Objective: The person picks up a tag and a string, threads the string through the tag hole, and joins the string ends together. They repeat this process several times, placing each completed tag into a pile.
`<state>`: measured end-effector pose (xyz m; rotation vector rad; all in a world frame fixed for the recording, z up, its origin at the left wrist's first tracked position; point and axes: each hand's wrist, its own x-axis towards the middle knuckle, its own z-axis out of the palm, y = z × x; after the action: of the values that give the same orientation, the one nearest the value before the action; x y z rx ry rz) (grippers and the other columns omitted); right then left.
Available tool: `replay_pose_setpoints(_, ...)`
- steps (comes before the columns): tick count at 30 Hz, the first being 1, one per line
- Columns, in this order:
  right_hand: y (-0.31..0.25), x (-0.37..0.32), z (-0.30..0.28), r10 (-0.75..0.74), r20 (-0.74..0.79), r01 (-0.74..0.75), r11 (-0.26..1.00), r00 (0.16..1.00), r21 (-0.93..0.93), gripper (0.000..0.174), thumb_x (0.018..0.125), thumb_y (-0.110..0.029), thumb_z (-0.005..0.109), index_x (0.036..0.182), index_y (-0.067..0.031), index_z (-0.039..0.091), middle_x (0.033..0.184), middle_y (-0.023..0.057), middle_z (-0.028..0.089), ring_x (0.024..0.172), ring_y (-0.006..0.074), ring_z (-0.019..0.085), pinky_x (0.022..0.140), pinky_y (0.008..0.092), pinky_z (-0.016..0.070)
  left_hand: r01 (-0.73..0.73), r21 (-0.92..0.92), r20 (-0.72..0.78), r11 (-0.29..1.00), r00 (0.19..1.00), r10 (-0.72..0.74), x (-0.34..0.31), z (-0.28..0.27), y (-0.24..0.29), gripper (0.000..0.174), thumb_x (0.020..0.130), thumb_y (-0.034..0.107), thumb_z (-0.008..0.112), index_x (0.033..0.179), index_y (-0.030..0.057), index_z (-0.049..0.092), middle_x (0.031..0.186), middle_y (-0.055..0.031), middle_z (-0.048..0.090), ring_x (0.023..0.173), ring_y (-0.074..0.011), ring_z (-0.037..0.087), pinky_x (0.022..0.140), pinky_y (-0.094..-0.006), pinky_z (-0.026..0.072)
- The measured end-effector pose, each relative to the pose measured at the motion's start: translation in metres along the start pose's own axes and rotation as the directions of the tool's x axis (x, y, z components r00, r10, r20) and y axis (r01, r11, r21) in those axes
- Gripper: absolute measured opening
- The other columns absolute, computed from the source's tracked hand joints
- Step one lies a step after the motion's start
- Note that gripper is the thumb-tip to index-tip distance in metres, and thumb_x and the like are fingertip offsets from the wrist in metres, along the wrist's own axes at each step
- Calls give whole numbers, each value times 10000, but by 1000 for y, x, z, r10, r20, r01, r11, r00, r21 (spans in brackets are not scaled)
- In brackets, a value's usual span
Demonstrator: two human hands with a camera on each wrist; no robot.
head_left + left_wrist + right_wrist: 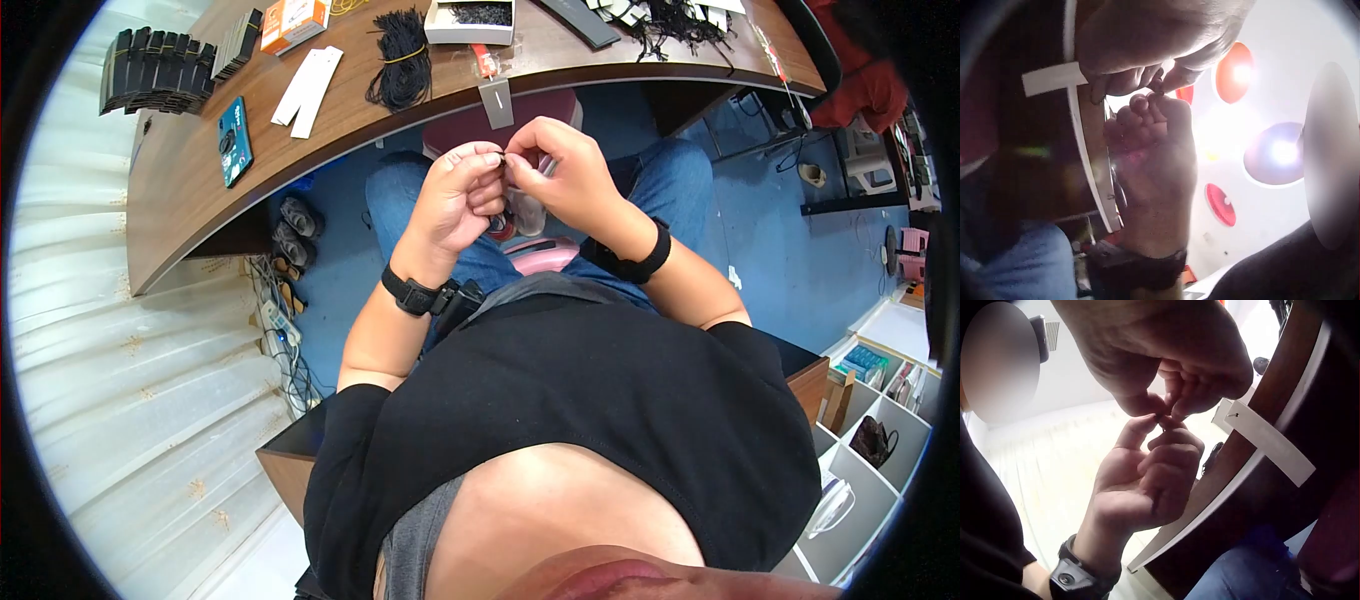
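Both hands meet fingertip to fingertip above the lap, in front of the desk edge. The left hand [462,195] pinches a small dark piece [503,157] between thumb and index finger, its other fingers curled toward the palm. From the other side the right hand [572,180] pinches the same spot with thumb and index finger. In the right wrist view the dark piece [1159,417] shows between the fingertips of the left hand [1141,481] and the right hand [1172,356]. Its exact shape is too small to tell.
On the desk [185,185] lie black tag stacks [155,70], a teal packet [234,142], white strips [308,90], a bundle of black cords [402,60] and a white box [470,22] of small black pieces. A white tag [495,103] hangs over the desk's front edge.
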<state>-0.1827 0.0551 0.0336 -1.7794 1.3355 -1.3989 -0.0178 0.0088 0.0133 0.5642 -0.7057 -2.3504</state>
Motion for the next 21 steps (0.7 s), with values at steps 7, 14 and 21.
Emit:
replay_pose_setpoints(7, -1, -2, 1, -78, -87, 81, 996, 993, 28, 67, 768, 9, 622, 834, 1, 615, 798, 110, 611, 753, 208, 612, 666, 289, 475, -49, -21, -26, 999, 998, 49, -2, 4, -3, 72, 881, 79, 570, 931, 29, 588, 630, 55, 433, 497, -29, 348, 431, -166, 289)
replay_pose_setpoints(14, -1, -4, 3, -78, -141, 82, 996, 987, 19, 61, 742, -20, 660, 799, -21, 637, 797, 88, 629, 738, 225, 615, 672, 310, 459, -140, 101, -131, 985, 980, 152, -3, 5, -6, 97, 865, 63, 594, 950, 18, 604, 669, 22, 517, 522, -38, 386, 443, -172, 298)
replay_pose_setpoints(21, 3, -5, -4, -236, -85, 200, 932, 968, -301, 104, 706, -27, 694, 794, -28, 639, 770, 81, 630, 723, 223, 610, 648, 301, 458, -288, 558, -163, 779, 882, 443, -5, 13, -13, 100, 848, 37, 619, 936, -9, 633, 717, 21, 569, 579, -23, 451, 497, -170, 339)
